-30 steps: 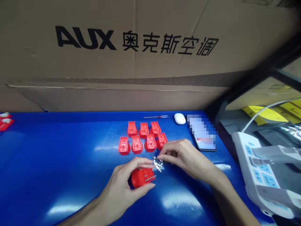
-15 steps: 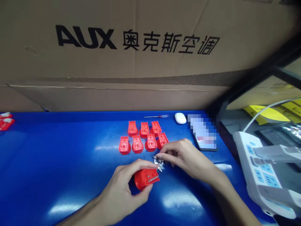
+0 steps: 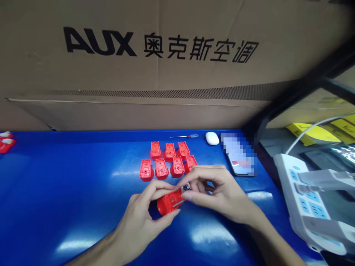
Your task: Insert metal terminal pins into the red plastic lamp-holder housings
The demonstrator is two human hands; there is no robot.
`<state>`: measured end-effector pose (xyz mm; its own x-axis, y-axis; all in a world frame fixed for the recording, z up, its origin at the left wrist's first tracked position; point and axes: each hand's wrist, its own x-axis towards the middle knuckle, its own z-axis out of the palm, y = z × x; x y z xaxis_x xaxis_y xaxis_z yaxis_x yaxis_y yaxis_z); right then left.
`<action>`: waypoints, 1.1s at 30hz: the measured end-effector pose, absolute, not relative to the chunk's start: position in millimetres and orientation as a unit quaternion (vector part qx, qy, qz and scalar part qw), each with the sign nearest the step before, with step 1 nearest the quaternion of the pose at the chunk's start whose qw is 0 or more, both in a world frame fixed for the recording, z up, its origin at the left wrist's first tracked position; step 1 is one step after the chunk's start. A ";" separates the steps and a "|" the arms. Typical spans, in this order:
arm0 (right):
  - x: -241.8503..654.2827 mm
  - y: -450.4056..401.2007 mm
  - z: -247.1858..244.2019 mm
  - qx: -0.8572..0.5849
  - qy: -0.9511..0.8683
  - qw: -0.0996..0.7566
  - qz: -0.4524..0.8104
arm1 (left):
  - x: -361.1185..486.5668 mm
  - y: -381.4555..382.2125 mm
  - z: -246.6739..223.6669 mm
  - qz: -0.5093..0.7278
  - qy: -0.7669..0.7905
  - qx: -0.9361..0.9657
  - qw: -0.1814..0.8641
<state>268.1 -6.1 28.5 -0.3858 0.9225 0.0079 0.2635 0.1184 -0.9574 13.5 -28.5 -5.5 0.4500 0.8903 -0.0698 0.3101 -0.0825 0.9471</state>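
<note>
Blue table point(image 3: 83, 184), red parts point(image 3: 161, 170), screwdriver point(image 3: 191, 136), white case point(image 3: 212, 138), phone point(image 3: 240, 157)

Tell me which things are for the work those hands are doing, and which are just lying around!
Seem part of the job:
red piece held in the left hand
small white-and-metal bits by the right hand
seven similar red pieces beyond the hands

Probably just lying about:
screwdriver
white rounded object
phone
socket strip

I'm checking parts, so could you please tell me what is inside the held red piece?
A thin metallic strip shows inside the red piece; the right hand covers one corner, hiding what's there.
</note>
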 end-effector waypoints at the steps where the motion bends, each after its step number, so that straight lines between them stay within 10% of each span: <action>1: 265.6 -7.4 28.1 -0.423 -0.672 0.337 0.506 | 13.2 -28.5 -5.7 0.280 0.440 0.684 0.509; 33: 260.1 -8.7 20.6 -0.375 -0.736 0.315 0.467 | 6.9 -27.4 -6.1 0.304 0.441 0.725 0.433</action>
